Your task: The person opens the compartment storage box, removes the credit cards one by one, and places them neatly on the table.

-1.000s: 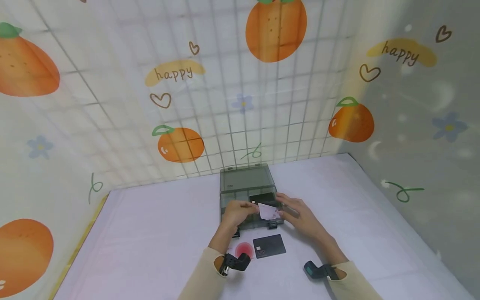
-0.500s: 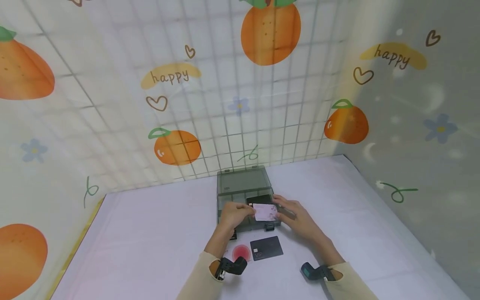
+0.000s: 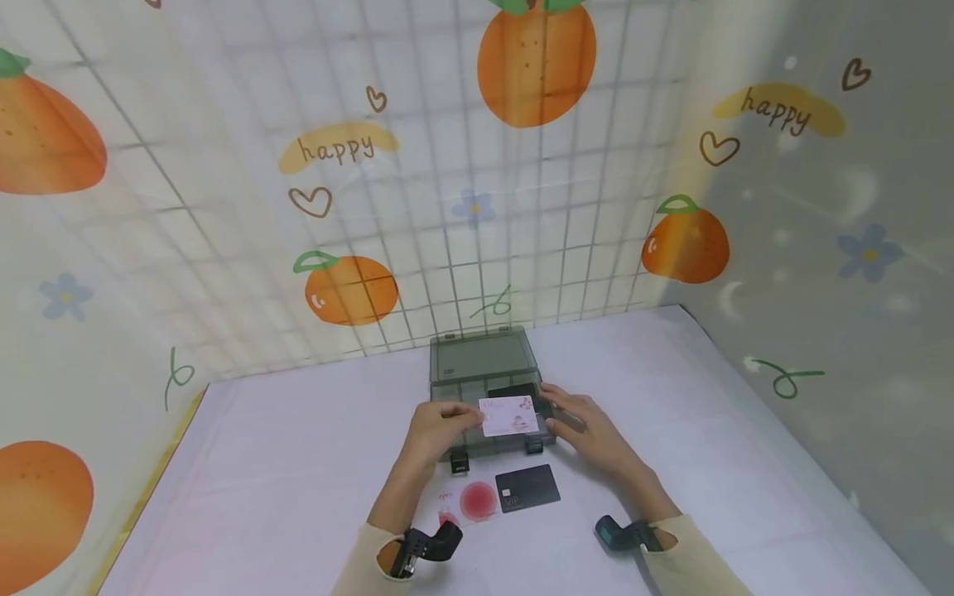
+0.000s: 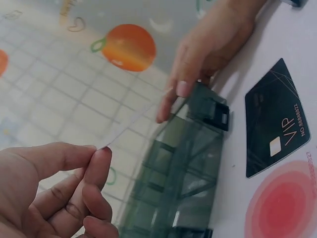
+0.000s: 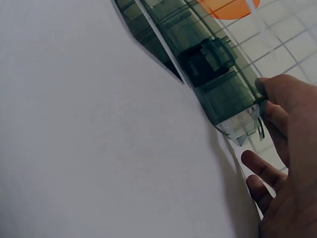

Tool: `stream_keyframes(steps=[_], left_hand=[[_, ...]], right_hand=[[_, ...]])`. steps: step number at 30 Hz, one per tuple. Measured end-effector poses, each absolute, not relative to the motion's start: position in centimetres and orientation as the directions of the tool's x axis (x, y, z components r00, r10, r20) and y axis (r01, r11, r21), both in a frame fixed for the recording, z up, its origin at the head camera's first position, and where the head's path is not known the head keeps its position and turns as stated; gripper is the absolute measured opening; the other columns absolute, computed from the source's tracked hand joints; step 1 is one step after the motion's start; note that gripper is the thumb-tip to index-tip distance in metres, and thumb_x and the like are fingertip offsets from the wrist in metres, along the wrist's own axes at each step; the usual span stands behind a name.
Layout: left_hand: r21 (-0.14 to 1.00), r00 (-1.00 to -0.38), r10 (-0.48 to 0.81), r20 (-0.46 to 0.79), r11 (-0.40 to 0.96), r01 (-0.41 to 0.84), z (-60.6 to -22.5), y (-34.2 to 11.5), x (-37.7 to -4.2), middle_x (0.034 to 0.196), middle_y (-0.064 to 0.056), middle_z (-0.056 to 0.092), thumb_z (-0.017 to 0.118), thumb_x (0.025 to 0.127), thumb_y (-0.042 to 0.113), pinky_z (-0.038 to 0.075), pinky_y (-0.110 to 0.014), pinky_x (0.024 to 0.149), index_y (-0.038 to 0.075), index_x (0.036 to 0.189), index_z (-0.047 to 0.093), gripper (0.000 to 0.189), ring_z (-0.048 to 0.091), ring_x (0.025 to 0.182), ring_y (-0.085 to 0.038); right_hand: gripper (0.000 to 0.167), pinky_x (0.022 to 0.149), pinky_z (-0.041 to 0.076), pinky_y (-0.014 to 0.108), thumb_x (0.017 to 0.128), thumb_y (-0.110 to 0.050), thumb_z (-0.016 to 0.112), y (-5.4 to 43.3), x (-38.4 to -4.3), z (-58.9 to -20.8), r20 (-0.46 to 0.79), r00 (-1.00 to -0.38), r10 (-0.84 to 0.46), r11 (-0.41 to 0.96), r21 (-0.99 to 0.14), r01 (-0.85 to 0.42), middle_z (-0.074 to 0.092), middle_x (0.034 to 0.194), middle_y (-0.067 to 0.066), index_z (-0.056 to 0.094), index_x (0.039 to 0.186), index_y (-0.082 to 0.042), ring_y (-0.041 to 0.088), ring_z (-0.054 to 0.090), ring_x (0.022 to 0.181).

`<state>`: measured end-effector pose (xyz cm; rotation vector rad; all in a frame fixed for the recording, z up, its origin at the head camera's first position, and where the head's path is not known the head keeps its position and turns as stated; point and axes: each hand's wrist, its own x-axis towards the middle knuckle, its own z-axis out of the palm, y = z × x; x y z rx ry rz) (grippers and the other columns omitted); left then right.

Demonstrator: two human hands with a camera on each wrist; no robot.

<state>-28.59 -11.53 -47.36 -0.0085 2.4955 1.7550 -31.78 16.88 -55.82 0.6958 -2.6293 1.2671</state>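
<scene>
Between thumb and fingers, my left hand [image 3: 435,432] pinches a pale pink card [image 3: 509,415] with a floral print, above a see-through grey-green storage box [image 3: 477,447]. The left wrist view shows that card edge-on as a thin white line. My right hand [image 3: 599,434] rests at the box's right end, its thumb touching the front corner in the right wrist view and its fingers loosely bent beside the wall. A small gap lies between this thumb and the pink card. Behind the pink card, a black card [image 3: 513,389] is partly hidden inside the box.
The box lid [image 3: 483,358] is tipped back towards the patterned curtain. In front of the box lie a black VIP card [image 3: 527,488] and a white card with a red disc [image 3: 477,502]. Two black latches [image 3: 460,462] project from the box's front.
My left hand has drawn the pink card leftward, away from the right thumb, and its printed face now shows more fully. The right hand stays at the box's right end.
</scene>
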Motion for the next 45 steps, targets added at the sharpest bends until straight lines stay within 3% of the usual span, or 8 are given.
stream_keyframes(steps=[9, 18, 33, 45], left_hand=[[0.963, -0.994, 0.018, -0.11, 0.249, -0.102, -47.2, -14.9, -24.9, 0.089, -0.004, 0.071, 0.078, 0.089, 0.029, 0.049, -0.04, 0.077, 0.004, 0.098, 0.078, 0.026, 0.057, 0.086, -0.026], [0.973, -0.988, -0.021, -0.152, 0.173, -0.153, -47.9, -17.0, -21.1, 0.082, -0.006, 0.071, 0.079, 0.087, 0.023, 0.046, -0.029, 0.066, 0.001, 0.097, 0.077, 0.024, 0.053, 0.075, -0.02], [0.952, -0.959, 0.031, -0.282, 0.131, -0.275, -50.2, -18.5, -16.8, 0.09, -0.006, 0.074, 0.079, 0.087, 0.031, 0.049, -0.03, 0.074, -0.001, 0.104, 0.075, 0.036, 0.056, 0.078, -0.017], [0.949, -0.965, 0.03, -0.262, 0.188, -0.252, -51.2, -18.4, -15.5, 0.086, -0.005, 0.074, 0.079, 0.087, 0.031, 0.048, -0.026, 0.064, 0.001, 0.1, 0.077, 0.033, 0.056, 0.076, -0.016]], right_hand=[[0.053, 0.109, 0.029, 0.064, 0.1, -0.041, 0.061, 16.7, -32.0, -56.0, 0.262, -0.909, -0.323, 0.577, -0.707, -0.409, 0.038, 0.157, -0.014, 0.051, 0.149, -0.023, 0.027, 0.039, 0.139], [0.052, 0.108, 0.03, 0.064, 0.1, -0.038, 0.061, 16.8, -32.0, -56.1, 0.286, -0.899, -0.332, 0.552, -0.714, -0.431, 0.039, 0.158, -0.008, 0.051, 0.149, -0.022, 0.027, 0.04, 0.137], [0.052, 0.107, 0.031, 0.065, 0.1, -0.037, 0.062, 16.8, -32.2, -56.1, 0.274, -0.904, -0.328, 0.569, -0.706, -0.421, 0.038, 0.157, -0.011, 0.051, 0.149, -0.023, 0.029, 0.04, 0.137], [0.052, 0.107, 0.031, 0.065, 0.101, -0.035, 0.062, 16.8, -32.1, -55.9, 0.274, -0.9, -0.34, 0.558, -0.711, -0.428, 0.037, 0.158, -0.009, 0.05, 0.149, -0.02, 0.03, 0.039, 0.137]])
